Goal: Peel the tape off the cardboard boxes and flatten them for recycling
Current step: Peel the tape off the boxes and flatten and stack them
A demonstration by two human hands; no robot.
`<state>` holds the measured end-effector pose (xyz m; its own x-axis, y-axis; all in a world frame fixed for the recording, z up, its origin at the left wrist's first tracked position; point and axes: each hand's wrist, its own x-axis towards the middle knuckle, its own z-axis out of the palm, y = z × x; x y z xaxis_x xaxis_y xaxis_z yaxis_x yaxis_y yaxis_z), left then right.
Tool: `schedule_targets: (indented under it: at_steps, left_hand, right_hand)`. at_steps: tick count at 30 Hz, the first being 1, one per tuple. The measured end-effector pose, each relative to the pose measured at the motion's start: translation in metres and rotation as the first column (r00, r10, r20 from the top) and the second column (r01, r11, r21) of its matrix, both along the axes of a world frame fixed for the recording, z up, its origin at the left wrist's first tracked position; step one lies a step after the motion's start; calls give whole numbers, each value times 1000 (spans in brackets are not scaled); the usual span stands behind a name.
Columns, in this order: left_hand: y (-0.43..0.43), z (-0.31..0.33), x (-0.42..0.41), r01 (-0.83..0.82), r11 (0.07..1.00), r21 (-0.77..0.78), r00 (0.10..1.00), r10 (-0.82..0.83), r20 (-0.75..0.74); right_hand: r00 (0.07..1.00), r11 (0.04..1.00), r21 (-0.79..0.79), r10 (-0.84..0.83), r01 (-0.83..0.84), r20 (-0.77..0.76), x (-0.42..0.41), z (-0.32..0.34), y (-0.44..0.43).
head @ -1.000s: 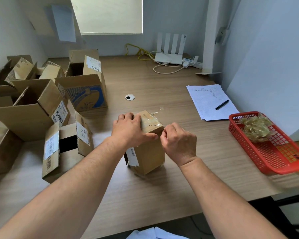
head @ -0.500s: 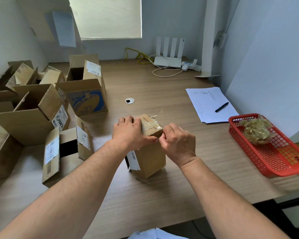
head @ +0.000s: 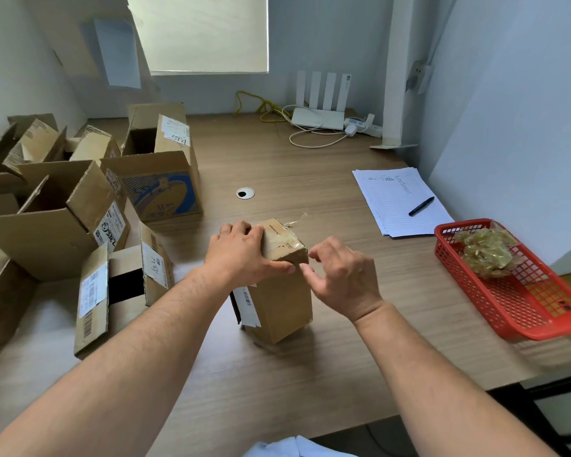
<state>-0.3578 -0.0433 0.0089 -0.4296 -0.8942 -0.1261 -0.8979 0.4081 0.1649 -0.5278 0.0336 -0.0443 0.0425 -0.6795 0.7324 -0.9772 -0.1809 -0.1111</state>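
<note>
A small upright cardboard box (head: 284,301) stands at the middle of the wooden desk, with clear tape (head: 287,240) across its top and a loose curl of tape (head: 299,218) sticking up at its far corner. My left hand (head: 241,252) grips the box's top, fingers over the far edge and thumb along the front edge. My right hand (head: 343,278) hovers at the box's near right top corner, its thumb tip by the edge and its fingers loosely curled and spread. I see nothing held between them.
Several opened cardboard boxes crowd the left, the nearest lying on its side (head: 126,291), a larger one (head: 56,232) behind it and a blue-printed one (head: 165,189) further back. A red basket (head: 508,328) holding wadded tape (head: 485,252) sits right, with paper (head: 396,199) and a pen (head: 421,206) behind.
My right hand has loosened from a tight pinch at the box's top corner, and its fingers now spread apart. My left hand keeps its grip on the box.
</note>
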Motion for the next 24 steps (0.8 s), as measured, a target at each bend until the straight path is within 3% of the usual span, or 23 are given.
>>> schedule_targets:
  at_steps: [5,14,20,24]
  left_hand:
    - [-1,1,-2,-10,1000,9,1000,10,4]
    - [-3,1,6,20,999,31,1000,-20,-12]
    - [-7,1,10,49,998,46,999,-49,-8]
    - [-9,4,6,61,996,59,998,-62,11]
  right_hand:
    - [997,997,-41,-73,72,-40,5,3,-7]
    - [999,997,-62,-41,41,4,6,12,-14]
    - [981,980,26,195,-195,20,-1,12,-6]
    - [986,986,21,166,-165,-33,1,14,-5]
